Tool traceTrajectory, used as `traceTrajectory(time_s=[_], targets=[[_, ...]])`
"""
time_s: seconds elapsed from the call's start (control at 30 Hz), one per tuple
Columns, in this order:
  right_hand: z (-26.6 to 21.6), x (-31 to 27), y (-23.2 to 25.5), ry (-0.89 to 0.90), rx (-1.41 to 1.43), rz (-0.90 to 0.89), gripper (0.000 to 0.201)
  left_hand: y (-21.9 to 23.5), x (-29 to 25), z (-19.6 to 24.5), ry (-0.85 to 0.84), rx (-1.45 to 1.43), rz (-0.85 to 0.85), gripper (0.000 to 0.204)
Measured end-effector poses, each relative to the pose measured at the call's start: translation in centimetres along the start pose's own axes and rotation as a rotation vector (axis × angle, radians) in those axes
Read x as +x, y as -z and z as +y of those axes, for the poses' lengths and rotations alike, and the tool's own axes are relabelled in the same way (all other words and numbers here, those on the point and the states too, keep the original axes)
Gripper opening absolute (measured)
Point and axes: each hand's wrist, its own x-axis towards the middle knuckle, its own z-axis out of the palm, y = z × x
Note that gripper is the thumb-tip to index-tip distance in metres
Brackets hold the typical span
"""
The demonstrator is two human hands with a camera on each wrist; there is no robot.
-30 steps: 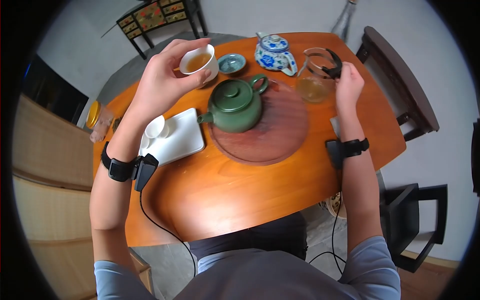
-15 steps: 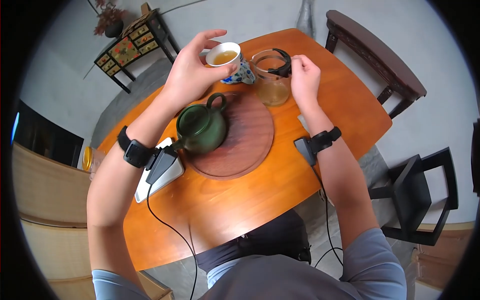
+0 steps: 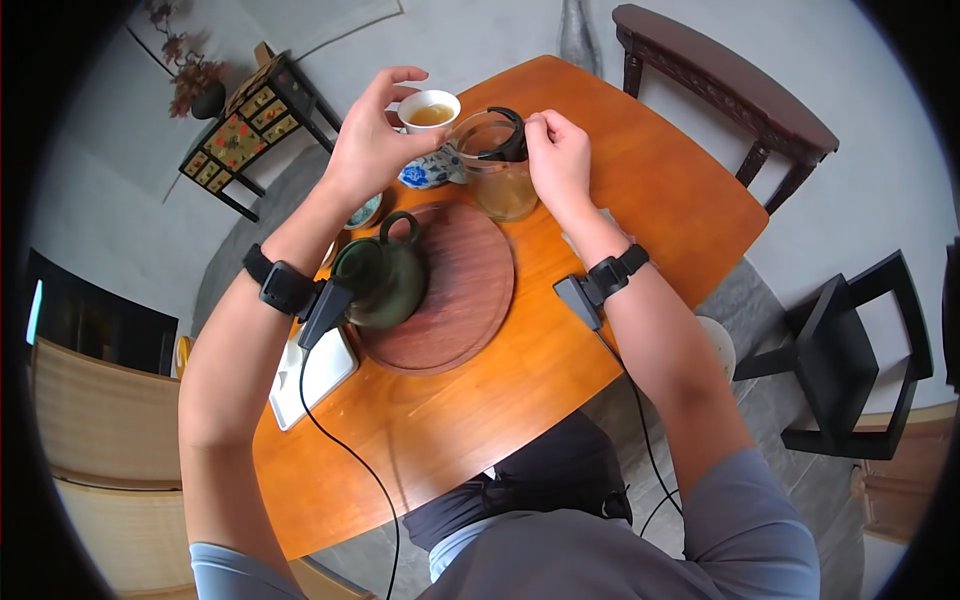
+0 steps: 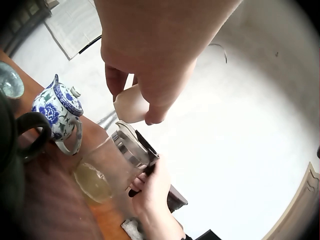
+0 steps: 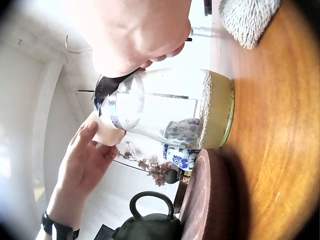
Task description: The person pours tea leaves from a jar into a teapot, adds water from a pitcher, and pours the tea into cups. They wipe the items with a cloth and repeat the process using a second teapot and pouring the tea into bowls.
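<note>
My left hand (image 3: 376,140) pinches a white cup (image 3: 430,108) of amber tea between thumb and fingers. The cup is held near the rim of a glass pitcher (image 3: 503,190), which has a black handle and pale yellow liquid low inside. My right hand (image 3: 562,160) grips that handle. In the right wrist view the pitcher (image 5: 217,110) stands upright, its base at or just above the tabletop; contact is unclear. A green teapot (image 3: 385,290) sits on the round wooden board (image 3: 470,300), left of the pitcher.
Behind the cup stands a blue-and-white teapot (image 3: 430,172), beside a small teal dish (image 3: 366,211). A white tray (image 3: 325,378) lies partly under my left forearm. A grey cloth (image 5: 248,20) lies right of the pitcher. A black chair (image 3: 835,350) stands at the right.
The head view has swung right, shifting the table leftward. My left hand has carried the cup over to the pitcher's rim, with both still held.
</note>
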Motion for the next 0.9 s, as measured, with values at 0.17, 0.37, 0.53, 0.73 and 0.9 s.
traceTrajectory(time_s=[0.17, 0.37, 0.53, 0.73, 0.9], targets=[[-0.1, 0.0, 0.0, -0.026, -0.01, -0.01, 0.027, -0.5, 0.6, -0.1, -0.02, 0.024, -0.021, 0.07], [-0.5, -0.1, 0.1, -0.016, -0.043, 0.001, 0.028, -0.9, 0.9, 0.5, -0.02, 0.064, -0.021, 0.072], [-0.6, -0.2, 0.2, -0.023, -0.051, -0.004, 0.028, -1.2, 1.0, 1.5, -0.069, 0.122, -0.022, 0.071], [-0.5, -0.1, 0.1, -0.028, -0.057, 0.001, 0.029, -1.3, 1.1, 2.0, -0.114, 0.278, -0.03, 0.071], [-0.7, -0.2, 0.2, -0.017, -0.081, 0.006, 0.03, -1.3, 1.1, 2.8, -0.168, 0.406, -0.019, 0.072]])
